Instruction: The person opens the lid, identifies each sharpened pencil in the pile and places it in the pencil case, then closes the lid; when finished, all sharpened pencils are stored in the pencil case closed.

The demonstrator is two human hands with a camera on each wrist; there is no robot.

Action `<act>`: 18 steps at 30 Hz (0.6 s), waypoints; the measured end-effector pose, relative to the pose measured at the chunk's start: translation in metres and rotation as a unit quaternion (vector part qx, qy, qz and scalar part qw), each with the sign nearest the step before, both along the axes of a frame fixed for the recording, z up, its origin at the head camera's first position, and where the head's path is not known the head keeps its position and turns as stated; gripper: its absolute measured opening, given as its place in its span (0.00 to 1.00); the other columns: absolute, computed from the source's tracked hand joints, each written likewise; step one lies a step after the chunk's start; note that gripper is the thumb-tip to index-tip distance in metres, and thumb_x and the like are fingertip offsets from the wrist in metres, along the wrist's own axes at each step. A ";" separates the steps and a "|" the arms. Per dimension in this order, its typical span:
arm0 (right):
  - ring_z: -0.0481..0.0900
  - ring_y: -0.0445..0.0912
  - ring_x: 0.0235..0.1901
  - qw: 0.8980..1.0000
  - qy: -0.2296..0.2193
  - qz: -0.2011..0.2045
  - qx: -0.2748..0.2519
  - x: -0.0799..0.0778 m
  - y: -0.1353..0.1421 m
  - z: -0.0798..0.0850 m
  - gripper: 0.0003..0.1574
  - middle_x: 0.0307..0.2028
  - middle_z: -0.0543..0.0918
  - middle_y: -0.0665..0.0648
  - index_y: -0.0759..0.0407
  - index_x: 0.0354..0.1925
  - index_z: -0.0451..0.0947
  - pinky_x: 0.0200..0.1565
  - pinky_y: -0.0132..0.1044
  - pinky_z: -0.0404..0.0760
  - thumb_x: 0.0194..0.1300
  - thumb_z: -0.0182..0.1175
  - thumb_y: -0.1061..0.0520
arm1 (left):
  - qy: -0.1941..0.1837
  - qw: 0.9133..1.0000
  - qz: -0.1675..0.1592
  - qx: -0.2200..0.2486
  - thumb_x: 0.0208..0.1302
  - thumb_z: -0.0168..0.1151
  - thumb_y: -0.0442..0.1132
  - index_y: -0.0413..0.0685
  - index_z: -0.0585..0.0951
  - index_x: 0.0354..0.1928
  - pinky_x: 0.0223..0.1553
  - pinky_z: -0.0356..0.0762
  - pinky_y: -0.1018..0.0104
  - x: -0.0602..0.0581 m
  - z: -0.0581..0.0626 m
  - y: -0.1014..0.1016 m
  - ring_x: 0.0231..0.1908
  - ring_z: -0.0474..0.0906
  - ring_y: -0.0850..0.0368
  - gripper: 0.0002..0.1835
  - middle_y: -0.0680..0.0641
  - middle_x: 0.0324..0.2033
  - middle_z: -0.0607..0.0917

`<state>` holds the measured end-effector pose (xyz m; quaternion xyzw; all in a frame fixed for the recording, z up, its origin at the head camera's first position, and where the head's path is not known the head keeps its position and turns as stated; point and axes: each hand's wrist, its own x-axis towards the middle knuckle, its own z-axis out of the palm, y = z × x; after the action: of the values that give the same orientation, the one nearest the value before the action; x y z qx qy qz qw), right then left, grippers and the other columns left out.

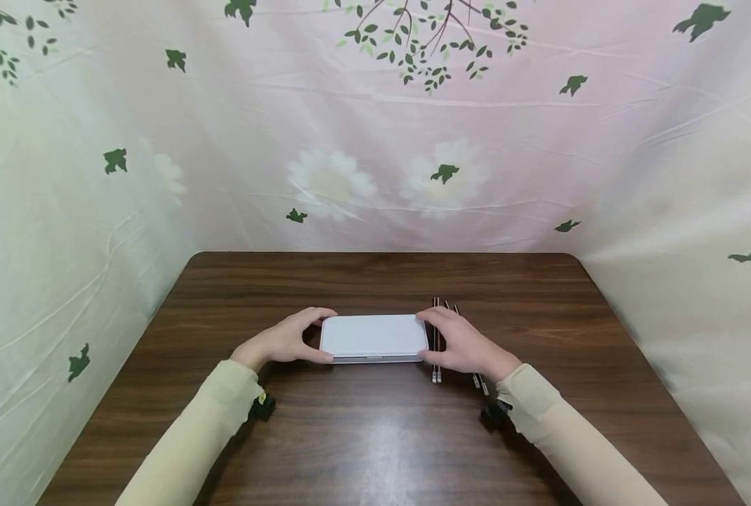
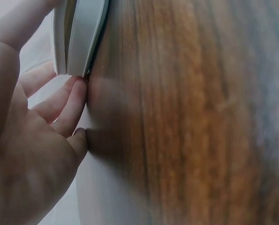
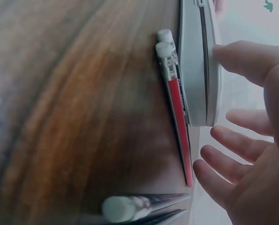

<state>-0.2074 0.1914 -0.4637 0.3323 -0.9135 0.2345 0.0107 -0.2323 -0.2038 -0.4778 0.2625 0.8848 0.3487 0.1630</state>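
Observation:
A white, lidded pencil case (image 1: 374,337) lies flat on the table, its lid down and a small latch on the near side. My left hand (image 1: 286,341) holds its left end, thumb at the near corner and fingers at the far one. Around the right end, my right hand (image 1: 464,344) spans from near to far corner; its thumb (image 3: 247,58) touches the lid edge in the right wrist view. Just right of the case, partly under that hand, lie two pencils (image 3: 179,117) with white eraser ends. Two darker pencils (image 3: 149,204) lie a little farther right.
The dark wooden table (image 1: 362,436) carries all of this. Its far edge meets a pale cloth backdrop (image 1: 375,126) printed with leaves and flowers, and the cloth also hangs along both sides. A small black device (image 1: 495,414) sits at each wrist.

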 end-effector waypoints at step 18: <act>0.72 0.60 0.70 0.999 -0.031 0.009 0.036 -0.004 -0.003 0.008 0.49 0.69 0.76 0.65 0.68 0.74 0.67 0.69 0.57 0.71 0.64 0.74 0.49 | 0.003 1.000 0.007 -0.026 0.54 0.82 0.60 0.56 0.68 0.75 0.71 0.65 0.46 0.000 0.005 0.007 0.68 0.69 0.50 0.50 0.50 0.69 0.73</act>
<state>-0.2109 0.1883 -0.4558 0.3328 -0.9182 0.2122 -0.0317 -0.2327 -0.1970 -0.4732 0.2529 0.8960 0.3257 0.1644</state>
